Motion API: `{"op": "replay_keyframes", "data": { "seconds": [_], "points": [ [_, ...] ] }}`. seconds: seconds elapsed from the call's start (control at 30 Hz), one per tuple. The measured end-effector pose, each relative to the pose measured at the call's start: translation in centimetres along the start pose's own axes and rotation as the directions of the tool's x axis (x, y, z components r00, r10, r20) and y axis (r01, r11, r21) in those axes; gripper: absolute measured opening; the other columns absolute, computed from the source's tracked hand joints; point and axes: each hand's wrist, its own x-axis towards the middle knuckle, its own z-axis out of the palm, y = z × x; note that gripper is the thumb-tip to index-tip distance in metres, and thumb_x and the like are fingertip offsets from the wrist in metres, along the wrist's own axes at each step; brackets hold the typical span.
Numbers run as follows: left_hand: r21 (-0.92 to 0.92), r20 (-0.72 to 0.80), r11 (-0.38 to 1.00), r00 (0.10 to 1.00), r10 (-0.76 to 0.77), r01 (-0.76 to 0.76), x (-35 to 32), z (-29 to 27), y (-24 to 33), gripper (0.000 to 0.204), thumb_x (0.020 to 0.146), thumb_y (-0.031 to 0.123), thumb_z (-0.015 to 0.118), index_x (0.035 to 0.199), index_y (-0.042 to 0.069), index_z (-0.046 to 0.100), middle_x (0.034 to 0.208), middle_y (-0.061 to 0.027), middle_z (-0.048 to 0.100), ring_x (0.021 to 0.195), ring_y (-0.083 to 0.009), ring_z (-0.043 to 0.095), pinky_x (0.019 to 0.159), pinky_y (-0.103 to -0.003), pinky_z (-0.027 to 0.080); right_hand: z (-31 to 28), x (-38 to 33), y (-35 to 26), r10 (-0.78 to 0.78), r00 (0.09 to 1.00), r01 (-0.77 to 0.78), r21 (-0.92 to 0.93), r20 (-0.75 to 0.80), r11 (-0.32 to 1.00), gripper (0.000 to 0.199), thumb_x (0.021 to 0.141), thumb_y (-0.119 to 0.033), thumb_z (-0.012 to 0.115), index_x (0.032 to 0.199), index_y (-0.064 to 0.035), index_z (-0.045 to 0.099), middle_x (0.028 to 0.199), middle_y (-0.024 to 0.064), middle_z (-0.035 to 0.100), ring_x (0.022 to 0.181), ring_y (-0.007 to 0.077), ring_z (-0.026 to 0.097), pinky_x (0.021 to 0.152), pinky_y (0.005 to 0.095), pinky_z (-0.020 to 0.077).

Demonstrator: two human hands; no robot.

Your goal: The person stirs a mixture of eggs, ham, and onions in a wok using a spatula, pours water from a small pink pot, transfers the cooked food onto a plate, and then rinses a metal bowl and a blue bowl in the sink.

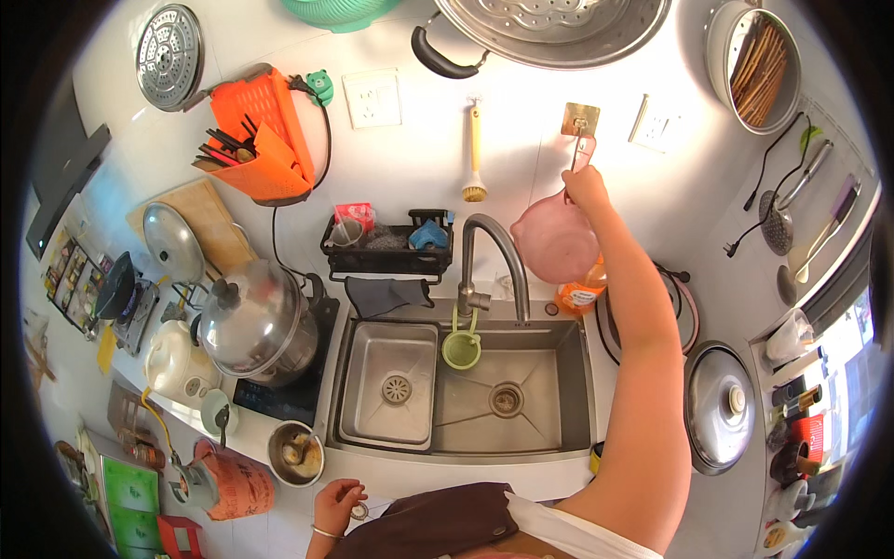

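Note:
My right hand (587, 187) is raised to the wall, its fingers closed round the handle of a pink plastic water ladle (557, 240). The handle's end is at a hook on a gold plate (580, 119); whether it still hangs there I cannot tell. Behind the ladle's bowl an orange-labelled bottle (579, 296) is partly covered. Low at the front, my left hand (337, 506) hangs with loosely bent fingers and nothing visible in them. It is nearest to a metal bowl (296, 454) with food remains and a spoon at the counter's edge.
A steel sink (503, 447) with a curved faucet (494, 228) lies in the middle; a green strainer (461, 349) hangs from the faucet. Left stands a lidded steamer pot (259, 321) on a black cooktop. A black rack (391, 252) sits behind the sink, a pot lid (720, 407) at right.

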Motion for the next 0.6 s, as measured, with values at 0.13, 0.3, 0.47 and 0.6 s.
{"op": "replay_keyframes", "data": {
  "seconds": [0.13,0.3,0.47,0.6],
  "points": [
    [0.026,0.04,0.999,0.998,0.041,-0.042,1.1,2.2,1.5,0.022,0.085,0.006,0.062,0.103,-0.006,0.059,0.091,-0.0128,0.066,0.081,-0.0192,0.066,0.072,-0.027,0.052,-3.9,-4.5,-4.1,-0.002,0.989,-0.012,0.091,0.151,0.996,0.028,0.076,-0.019,0.054,0.066,0.0064,0.059,0.059,0.0141,0.057,0.049,0.022,0.052,0.049,0.036,0.0414],
    [0.139,0.211,0.983,0.974,0.086,-0.117,4.0,5.1,2.5,0.024,0.084,0.009,0.065,0.102,-0.005,0.061,0.09,-0.0098,0.066,0.081,-0.0148,0.064,0.074,-0.027,0.052,-5.2,-4.2,-3.9,-0.103,0.981,0.064,0.22,0.167,0.973,0.028,0.077,-0.021,0.055,0.07,0.0061,0.06,0.063,0.0137,0.06,0.055,0.0207,0.056,0.056,0.035,0.0452],
    [0.312,0.406,0.911,0.905,0.128,-0.268,6.2,8.8,4.7,0.027,0.084,0.017,0.067,0.104,0.0,0.062,0.089,-0.007,0.066,0.081,-0.0116,0.062,0.074,-0.026,0.05,-6.1,-5.3,-2.2,-0.202,0.954,0.172,0.148,0.221,0.974,0.024,0.081,-0.02,0.062,0.075,0.0024,0.056,0.062,0.0081,0.057,0.052,0.0137,0.052,0.051,0.0312,0.0426],
    [0.259,0.544,0.93,0.835,0.084,-0.262,7.4,12.5,6.0,0.027,0.083,0.018,0.067,0.104,0.001,0.062,0.087,-0.0074,0.066,0.08,-0.0123,0.062,0.074,-0.025,0.05,-5.8,-4.1,-1.6,-0.159,0.981,0.153,0.061,0.109,0.986,0.027,0.08,-0.024,0.058,0.072,0.002,0.058,0.067,0.0112,0.059,0.053,0.0182,0.054,0.053,0.0336,0.043]
  ]
}}
